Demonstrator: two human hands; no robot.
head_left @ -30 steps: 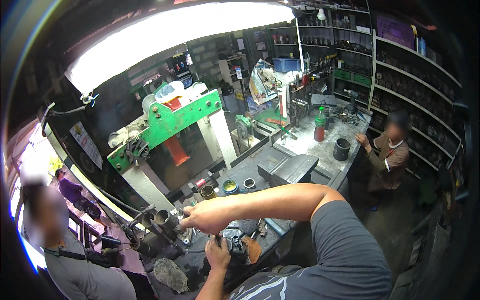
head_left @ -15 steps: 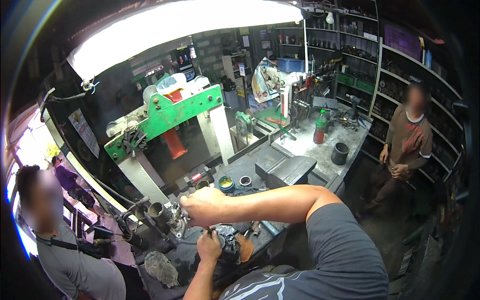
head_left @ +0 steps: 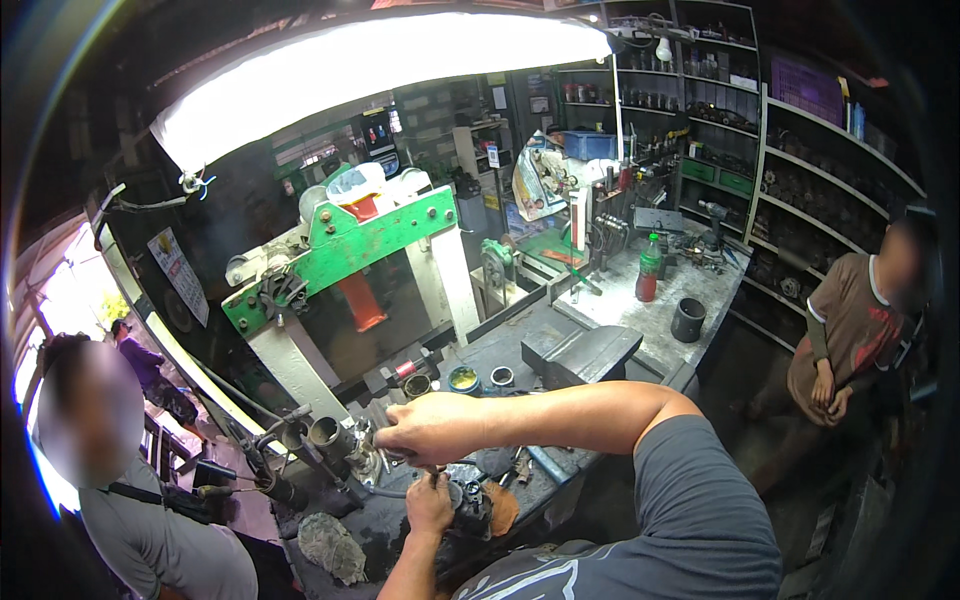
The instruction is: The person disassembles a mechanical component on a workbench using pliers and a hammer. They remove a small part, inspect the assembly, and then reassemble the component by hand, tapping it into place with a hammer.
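My right hand (head_left: pixel 432 425) is closed over the bench at a metal mechanical part (head_left: pixel 366 464) with a dark cylinder (head_left: pixel 325 432) beside it. What its fingers hold is hidden. Just below it, my left hand (head_left: pixel 430 503) is closed, thumb up, around something thin and dark that I cannot make out. Right of the left hand lies a dark metal component (head_left: pixel 472 505) with an orange-brown rag (head_left: pixel 502 508). A grey crumpled cloth (head_left: pixel 332 548) rests to the left. An open tin of yellowish grease (head_left: pixel 463 380) stands beyond my right wrist.
A green-beamed press frame (head_left: pixel 345 258) rises behind the bench. A vise (head_left: pixel 582 355), a green-capped bottle of red liquid (head_left: pixel 649 270) and a black cylinder (head_left: pixel 688 320) stand rightward. One person (head_left: pixel 150 530) is close at left; another (head_left: pixel 850 320) stands at right.
The view has shifted slightly, moving the bench a little right and down. Both hands stay closed in nearly the same place. The person at right has come nearer the picture's right edge.
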